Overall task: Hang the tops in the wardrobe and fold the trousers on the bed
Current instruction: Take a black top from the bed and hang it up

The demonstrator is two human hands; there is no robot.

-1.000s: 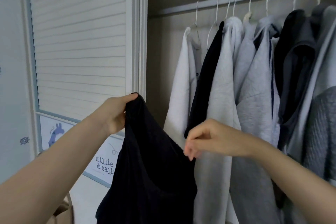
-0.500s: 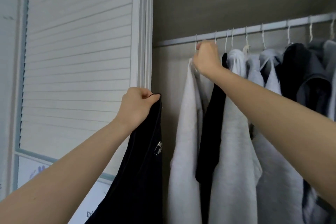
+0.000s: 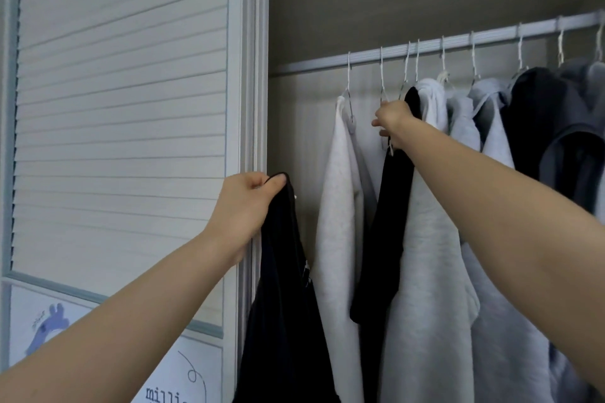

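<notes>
Freeing a hanger for the black top

Left hand [image 3: 244,206] grips the black top [image 3: 281,304]; right hand [image 3: 393,121] pinches a hanger [image 3: 382,82] near the rail's [image 3: 458,42] left end: lift its hook straight off.

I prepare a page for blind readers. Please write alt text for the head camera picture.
A person's left hand grips a black top beside an open wardrobe, while the right hand reaches an empty white hanger on the rail. White, grey and dark tops hang along the rail.

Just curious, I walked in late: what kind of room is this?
Probably a bedroom wardrobe: a pale metal clothes rail carries grey and black tops on white wire hangers, beside a white louvred door.
</notes>
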